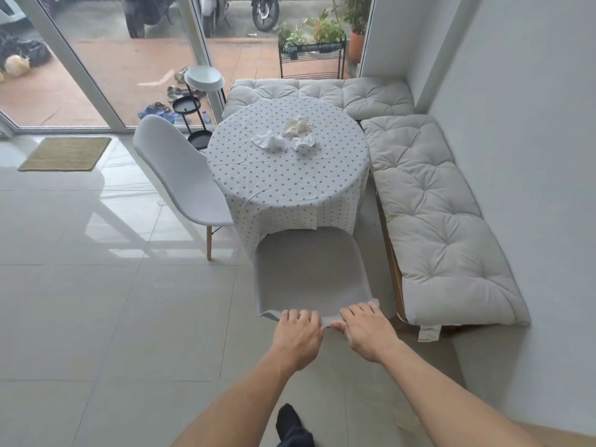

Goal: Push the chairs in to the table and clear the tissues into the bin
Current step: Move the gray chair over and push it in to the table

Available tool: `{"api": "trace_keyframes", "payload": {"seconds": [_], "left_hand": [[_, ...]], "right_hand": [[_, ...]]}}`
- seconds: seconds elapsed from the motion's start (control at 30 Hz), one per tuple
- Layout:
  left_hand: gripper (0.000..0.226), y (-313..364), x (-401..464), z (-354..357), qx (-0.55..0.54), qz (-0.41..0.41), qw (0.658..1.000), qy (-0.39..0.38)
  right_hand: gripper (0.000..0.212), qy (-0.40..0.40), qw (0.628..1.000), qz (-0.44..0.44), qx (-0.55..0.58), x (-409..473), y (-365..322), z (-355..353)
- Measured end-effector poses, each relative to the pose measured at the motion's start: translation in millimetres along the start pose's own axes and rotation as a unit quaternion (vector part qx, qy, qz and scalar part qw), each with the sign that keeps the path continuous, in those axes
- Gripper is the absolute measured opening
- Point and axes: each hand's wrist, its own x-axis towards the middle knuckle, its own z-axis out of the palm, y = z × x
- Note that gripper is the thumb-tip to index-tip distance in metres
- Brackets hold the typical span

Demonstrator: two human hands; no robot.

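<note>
The near chair (311, 272) stands at the 6 o'clock edge of the round table, its seat front just under the hanging cloth. Both hands are clamped on the top rim of its backrest: the left hand (298, 337) toward the rim's left half, the right hand (366, 330) toward its right half, fingers curled over the edge, the two hands nearly touching.

Recommended procedure: move the hands wider apart on the rim so the chair does not yaw. Push straight toward 12 o'clock, low and steady, so the legs slide on the tiles rather than tip. Watch the cloth hem; it could catch on the seat.

The second chair (180, 175) stands at the table's 9 o'clock side, angled, seat edge near the cloth; it appears not fully pushed in.

Three crumpled tissues (287, 138) lie on the tabletop (287, 185), slightly toward 12 o'clock of its centre. No bin can be identified with certainty.

Cushioned benches (429, 214) border the table from 12 to 3 o'clock. A tiered stand (196, 108) and glass doors (129, 59) lie toward 10 o'clock, with a doormat (64, 153) farther left on the tiles.
</note>
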Motion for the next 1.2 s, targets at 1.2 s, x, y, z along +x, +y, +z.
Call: {"api": "trace_keyframes", "payload": {"seconds": [1.2], "left_hand": [[0.073, -168, 164, -108, -0.102, -0.065, 0.992, -0.041]], "right_hand": [[0.083, -0.049, 0.997, 0.011, 0.064, 192, 27, -132]]}}
